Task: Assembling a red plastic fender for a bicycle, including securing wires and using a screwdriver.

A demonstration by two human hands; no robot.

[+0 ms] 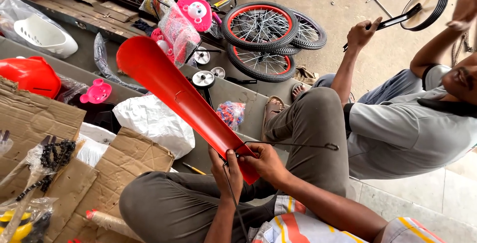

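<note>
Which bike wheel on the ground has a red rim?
Two do: the front tyre leaning on top of the pile and the one under it. The third wheel, tucked behind on the right, differs with a dark purplish rim.

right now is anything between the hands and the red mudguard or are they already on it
Nothing visible stands between them. Both the left hand and the right hand already grip the near end of the red mudguard, where a thin black wire stay is attached. The fingers overlap the wire there.
</note>
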